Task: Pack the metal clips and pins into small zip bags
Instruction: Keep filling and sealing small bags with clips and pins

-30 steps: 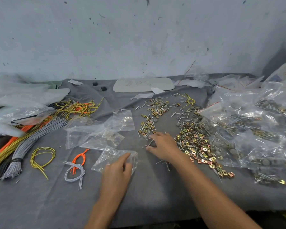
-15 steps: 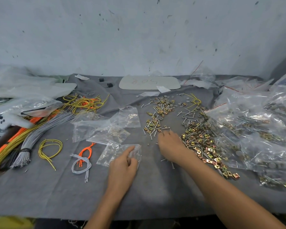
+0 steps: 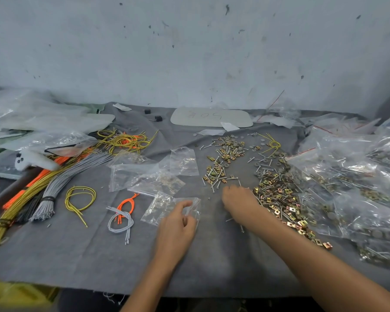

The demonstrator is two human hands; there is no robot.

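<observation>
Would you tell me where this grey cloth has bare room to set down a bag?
Bare cloth lies along the near edge: left of the left hand pinching a zip bag, nearer than the grey cord loop, and between the two forearms. Crowded: wire bundles left, empty bags centre, loose clips and filled bags right.

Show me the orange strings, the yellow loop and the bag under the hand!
orange strings (image 3: 128,201): head view, on the middle of the bunch.
yellow loop (image 3: 81,188): head view, on its top curve.
zip bag (image 3: 159,208): head view, on its clear left half.
</observation>
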